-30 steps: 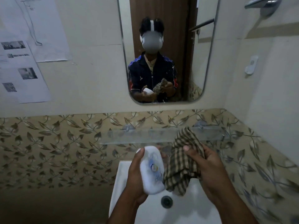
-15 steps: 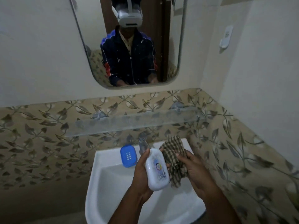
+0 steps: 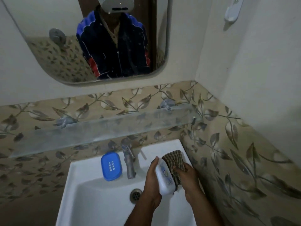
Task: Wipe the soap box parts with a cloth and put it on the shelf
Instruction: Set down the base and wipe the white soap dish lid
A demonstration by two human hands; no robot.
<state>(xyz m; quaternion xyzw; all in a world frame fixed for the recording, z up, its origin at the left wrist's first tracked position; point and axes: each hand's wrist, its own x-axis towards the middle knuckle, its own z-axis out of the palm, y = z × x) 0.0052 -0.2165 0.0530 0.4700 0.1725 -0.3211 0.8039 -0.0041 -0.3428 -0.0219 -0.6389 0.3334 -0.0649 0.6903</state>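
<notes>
Head view: over the sink's (image 3: 76, 173) right side, the left hand (image 3: 150, 181) grips the white soap box lid (image 3: 165, 177); the right hand (image 3: 189, 181) presses the checked cloth (image 3: 175, 160) against it. Best to turn the lid while rubbing. The blue tray (image 3: 111, 166) waits on the back rim beside the tap (image 3: 128, 159).

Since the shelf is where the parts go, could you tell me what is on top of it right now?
Nothing shows on the glass shelf. The white lid is in the left hand, and the blue tray rests on the sink rim.

The white soap box lid (image 3: 165, 177) stands on edge against the checked cloth (image 3: 175, 163), the blue tray (image 3: 111, 166) on the sink rim, the glass shelf (image 3: 97, 129) above.
</notes>
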